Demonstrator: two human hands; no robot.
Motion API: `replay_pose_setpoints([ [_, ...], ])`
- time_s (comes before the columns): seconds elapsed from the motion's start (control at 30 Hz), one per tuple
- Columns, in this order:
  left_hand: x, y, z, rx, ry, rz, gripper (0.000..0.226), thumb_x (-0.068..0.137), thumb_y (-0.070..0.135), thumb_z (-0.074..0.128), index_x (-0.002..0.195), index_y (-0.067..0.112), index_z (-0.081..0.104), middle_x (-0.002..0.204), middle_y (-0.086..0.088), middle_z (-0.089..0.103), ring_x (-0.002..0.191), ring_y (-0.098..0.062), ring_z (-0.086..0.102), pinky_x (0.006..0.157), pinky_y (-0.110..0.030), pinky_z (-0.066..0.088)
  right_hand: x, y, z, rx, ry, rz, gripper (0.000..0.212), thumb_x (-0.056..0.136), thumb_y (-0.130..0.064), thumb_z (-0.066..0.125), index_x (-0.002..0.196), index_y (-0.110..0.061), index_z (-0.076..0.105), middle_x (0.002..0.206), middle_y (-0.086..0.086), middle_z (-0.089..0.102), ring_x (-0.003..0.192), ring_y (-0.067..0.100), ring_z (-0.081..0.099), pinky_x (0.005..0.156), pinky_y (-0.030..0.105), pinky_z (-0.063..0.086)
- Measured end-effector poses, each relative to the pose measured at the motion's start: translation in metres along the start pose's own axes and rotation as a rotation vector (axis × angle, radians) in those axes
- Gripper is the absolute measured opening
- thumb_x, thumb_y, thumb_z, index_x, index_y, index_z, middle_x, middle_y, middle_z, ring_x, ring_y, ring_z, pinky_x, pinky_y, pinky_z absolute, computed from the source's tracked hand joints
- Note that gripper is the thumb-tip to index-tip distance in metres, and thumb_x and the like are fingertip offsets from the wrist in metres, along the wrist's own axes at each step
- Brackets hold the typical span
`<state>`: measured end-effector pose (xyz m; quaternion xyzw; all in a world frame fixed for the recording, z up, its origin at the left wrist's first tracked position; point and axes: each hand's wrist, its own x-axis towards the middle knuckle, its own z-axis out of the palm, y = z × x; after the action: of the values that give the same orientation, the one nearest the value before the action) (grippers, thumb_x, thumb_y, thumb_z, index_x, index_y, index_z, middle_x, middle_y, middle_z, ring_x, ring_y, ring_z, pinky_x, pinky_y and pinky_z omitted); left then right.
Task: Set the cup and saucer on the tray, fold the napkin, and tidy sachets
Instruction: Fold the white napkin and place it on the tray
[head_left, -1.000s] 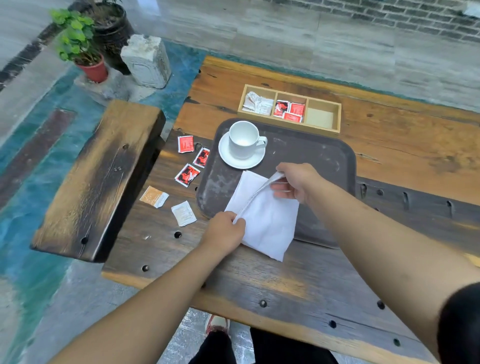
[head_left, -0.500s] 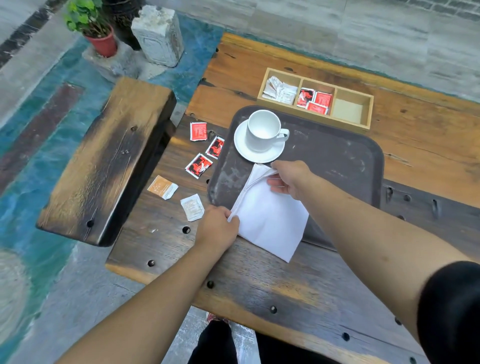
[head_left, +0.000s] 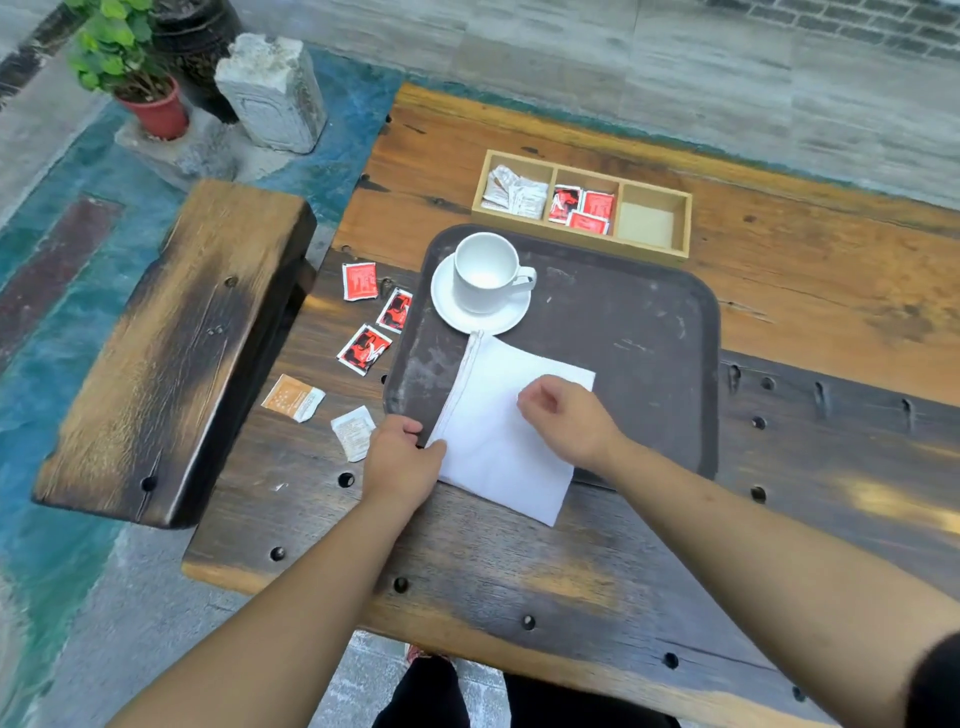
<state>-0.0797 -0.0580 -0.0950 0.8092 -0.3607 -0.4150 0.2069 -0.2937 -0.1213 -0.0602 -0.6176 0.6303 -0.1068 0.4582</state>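
A white cup (head_left: 485, 278) stands on its saucer (head_left: 447, 306) at the far left of the dark tray (head_left: 649, 332). The white napkin (head_left: 493, 431) lies folded, partly on the tray and partly over its near edge. My left hand (head_left: 400, 460) pinches the napkin's near left corner. My right hand (head_left: 569, 418) rests on top of the napkin with fingers loosely curled. Three red sachets (head_left: 370, 349) lie on the table left of the tray, with an orange sachet (head_left: 292, 397) and a white sachet (head_left: 354, 431) nearer me.
A wooden three-compartment box (head_left: 584, 208) sits beyond the tray, holding white sachets on the left and red ones in the middle; its right compartment is bare. A wooden bench (head_left: 176, 343) stands left of the table. A potted plant (head_left: 132, 67) and a stone block (head_left: 272, 91) stand on the floor.
My right hand has laid the lifted napkin edge down flat and now rests on the napkin. My left hand still holds the near corner.
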Motion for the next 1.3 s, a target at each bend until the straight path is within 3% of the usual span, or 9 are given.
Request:
replay_pose_setpoints([
  [0.2,-0.004,0.005,-0.001,-0.035,-0.035,-0.069,0.031,0.078,0.029,0.075,0.101,0.021,0.055,0.098,0.002,0.064,0.090,-0.019,0.058,0.077,-0.028,0.039,-0.066,0.044,0.005,-0.505,-0.122,-0.246,0.046,0.089,-0.045,0.057,0.128,-0.022,0.054,0.130,0.000,0.053,0.125,0.019,0.044,0.106,0.036,0.039],
  [0.33,-0.012,0.007,-0.001,0.016,-0.127,-0.093,0.028,0.080,0.031,0.071,0.102,0.020,0.057,0.103,-0.002,0.062,0.096,-0.024,0.058,0.081,-0.030,0.043,-0.089,0.060,0.017,-0.728,-0.131,-0.272,0.062,0.084,-0.052,0.057,0.135,-0.019,0.044,0.143,0.006,0.040,0.135,0.025,0.033,0.114,0.041,0.030],
  [0.53,-0.029,0.014,-0.004,-0.158,-0.264,-0.156,0.015,0.088,0.017,0.059,0.101,0.022,0.055,0.101,-0.009,0.066,0.058,-0.019,0.065,0.042,-0.023,0.038,-0.099,0.065,0.032,-0.856,-0.052,-0.263,0.050,0.091,-0.026,0.049,0.139,-0.014,0.037,0.150,0.010,0.035,0.141,0.028,0.028,0.119,0.044,0.022],
  [0.73,-0.036,0.010,-0.012,-0.085,-0.389,-0.101,0.025,0.093,0.021,0.052,0.093,0.029,0.075,0.100,0.000,0.065,0.070,-0.014,0.063,0.054,-0.023,0.049,-0.099,0.064,0.024,-0.780,-0.028,-0.257,0.041,0.093,-0.009,0.042,0.133,-0.012,0.047,0.149,0.007,0.043,0.139,0.024,0.035,0.114,0.037,0.028],
  [0.87,-0.038,0.006,-0.023,-0.017,-0.490,0.004,0.044,0.092,0.008,0.040,0.101,0.035,0.074,0.107,0.007,0.068,0.095,-0.018,0.061,0.066,-0.027,0.052,-0.106,0.066,0.011,-0.642,-0.026,-0.277,0.028,0.091,-0.012,0.045,0.116,-0.009,0.058,0.122,0.010,0.060,0.117,0.029,0.053,0.095,0.039,0.044],
  [1.0,-0.041,0.000,-0.032,0.110,-0.552,0.230,0.049,0.089,-0.010,0.051,0.115,0.028,0.068,0.088,0.010,0.072,0.076,-0.013,0.061,0.067,-0.017,0.049,-0.118,0.072,0.000,-0.516,-0.028,-0.311,0.023,0.092,-0.017,0.048,0.112,-0.017,0.059,0.109,0.002,0.066,0.101,0.023,0.059,0.083,0.035,0.048],
  [1.1,-0.043,0.002,-0.034,0.151,-0.518,0.374,0.031,0.084,0.005,0.073,0.108,0.025,0.071,0.093,-0.010,0.071,0.081,-0.020,0.061,0.069,-0.009,0.044,-0.123,0.068,-0.006,-0.424,-0.046,-0.282,0.015,0.090,-0.022,0.046,0.100,-0.026,0.057,0.095,-0.004,0.064,0.082,0.019,0.059,0.070,0.035,0.048],
  [1.2,-0.041,0.006,-0.034,0.217,-0.406,0.527,0.003,0.087,0.019,0.073,0.089,0.019,0.075,0.085,-0.009,0.058,0.079,-0.019,0.057,0.070,-0.012,0.039,-0.124,0.065,-0.014,-0.334,-0.023,-0.239,0.007,0.090,-0.027,0.049,0.087,-0.032,0.053,0.079,-0.009,0.061,0.069,0.014,0.055,0.060,0.032,0.041],
  [1.3,-0.036,0.011,-0.032,0.195,-0.393,0.535,0.013,0.091,0.025,0.067,0.093,0.015,0.075,0.098,-0.001,0.064,0.095,-0.019,0.061,0.086,-0.025,0.044,-0.119,0.064,-0.022,-0.219,0.019,-0.152,0.012,0.092,-0.036,0.052,0.081,-0.031,0.051,0.063,-0.002,0.060,0.059,0.013,0.054,0.055,0.033,0.040],
])
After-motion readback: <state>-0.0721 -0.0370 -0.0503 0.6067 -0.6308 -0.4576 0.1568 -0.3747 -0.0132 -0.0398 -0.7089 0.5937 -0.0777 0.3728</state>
